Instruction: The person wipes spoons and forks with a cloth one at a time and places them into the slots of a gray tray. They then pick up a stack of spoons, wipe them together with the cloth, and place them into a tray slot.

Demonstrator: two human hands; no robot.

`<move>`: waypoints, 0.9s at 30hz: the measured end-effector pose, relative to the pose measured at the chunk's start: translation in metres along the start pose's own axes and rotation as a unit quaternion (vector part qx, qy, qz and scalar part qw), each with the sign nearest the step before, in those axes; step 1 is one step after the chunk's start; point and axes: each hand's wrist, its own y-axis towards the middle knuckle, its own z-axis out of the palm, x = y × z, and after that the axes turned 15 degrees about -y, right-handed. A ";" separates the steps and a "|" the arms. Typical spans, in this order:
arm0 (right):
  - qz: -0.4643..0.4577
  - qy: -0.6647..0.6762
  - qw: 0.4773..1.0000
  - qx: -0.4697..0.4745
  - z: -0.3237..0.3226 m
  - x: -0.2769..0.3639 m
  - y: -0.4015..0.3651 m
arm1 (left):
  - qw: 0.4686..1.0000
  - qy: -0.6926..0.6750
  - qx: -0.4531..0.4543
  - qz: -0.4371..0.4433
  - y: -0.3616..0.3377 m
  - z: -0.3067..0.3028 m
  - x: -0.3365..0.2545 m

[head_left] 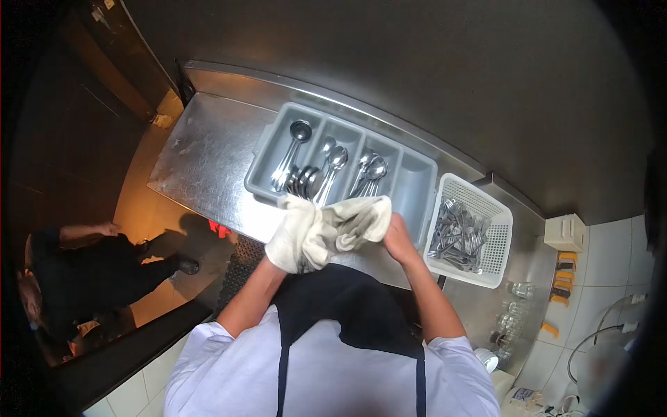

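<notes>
A whitish cloth (299, 240) covers my left hand, so its fingers are hidden. My right hand (397, 240) is at the other end of the cloth, its fingers mostly behind the fabric. Both hands are at the near edge of a grey compartment tray (415, 182). Ladles (300, 132) lie in the leftmost compartment, spoons (338, 158) in the second and more spoons (376, 167) in the third. The fourth compartment holds nothing visible. Right of the tray, a white perforated basket (495, 243) holds a heap of forks (458, 236).
The tray stands on a steel counter (208, 149) with a raised back edge. Glasses (511, 320) stand at the lower right, near a white box (564, 233) and yellow-handled objects (561, 278) by the tiled wall. Another person (90, 278) in dark clothes is at the left.
</notes>
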 end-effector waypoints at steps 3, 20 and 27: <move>-0.063 -0.035 0.996 -0.053 -0.039 0.016 -0.018 | 0.983 0.140 -0.116 -0.033 -0.006 0.014 0.031; -0.044 -0.423 0.902 -0.074 -0.039 0.057 -0.035 | 0.961 0.251 -0.117 -0.017 0.009 -0.017 0.045; -0.029 0.017 0.992 -0.124 -0.022 0.074 0.003 | 0.977 0.067 -0.148 0.139 0.025 -0.052 -0.025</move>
